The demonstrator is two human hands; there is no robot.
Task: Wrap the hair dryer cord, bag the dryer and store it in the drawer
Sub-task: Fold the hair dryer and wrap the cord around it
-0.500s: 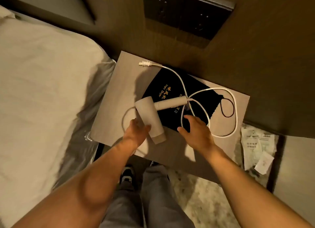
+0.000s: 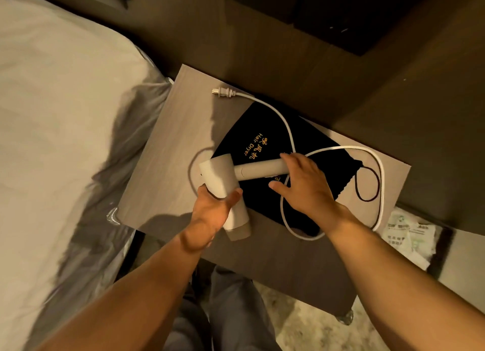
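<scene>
Half a second ago the right hand lay flat on the black bag below the dryer's handle; now it has moved up to the handle's end, fingers over it and thumb spread below, not yet closed around it. The left hand has gone from touching the barrel of the hair dryer to wrapping it from the near side, thumb across the top, and the dryer sits slightly turned from where it lay.

The dryer lies on the bedside table, its barrel pointing toward the table's near edge and its handle stretched over the bag. The white cord is still unwound: its plug rests near the far-left corner, and one wide loop reaches close to the right edge (the bag's thin drawstring sits inside that loop). Bare tabletop lies left of the dryer, toward the bed, which stands just beside the table.

The right hand covers the point where cord meets handle. White packets past the table's right edge are too blurred to read. No drawer front shows from this angle.
</scene>
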